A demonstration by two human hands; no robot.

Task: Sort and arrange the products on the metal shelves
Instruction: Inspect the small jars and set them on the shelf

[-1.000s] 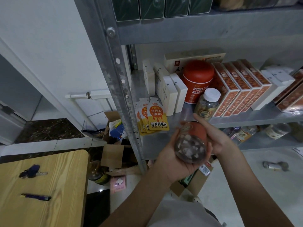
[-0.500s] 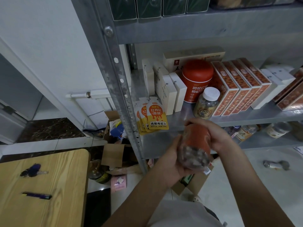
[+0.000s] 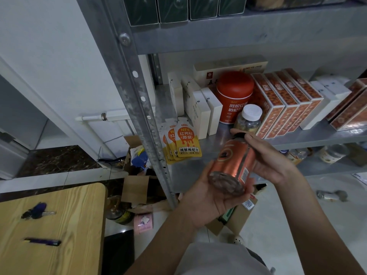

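Observation:
An orange-labelled clear jar point(image 3: 232, 165) lies tilted in front of the metal shelf point(image 3: 317, 138), its bottom towards me and its top towards the shelf. My left hand point(image 3: 200, 197) cups the jar's lower end from below. My right hand point(image 3: 272, 161) grips its upper part, fingers curled round the top. On the shelf behind stand a red canister point(image 3: 234, 94), a white-capped bottle point(image 3: 249, 120), orange patterned boxes point(image 3: 286, 104), cream boxes point(image 3: 198, 108) and yellow-orange juice pouches point(image 3: 184, 141).
A perforated steel upright point(image 3: 139, 92) runs down left of the shelf. Dark green boxes point(image 3: 174, 8) fill the shelf above. Cardboard boxes point(image 3: 137, 187) and clutter cover the floor below. A wooden table point(image 3: 59, 231) with keys point(image 3: 36, 211) and a pen point(image 3: 42, 242) stands at lower left.
The jar has been tipped so its top points further up towards the shelf, showing the orange label. My right hand slid along to its upper part. Both hands rose slightly.

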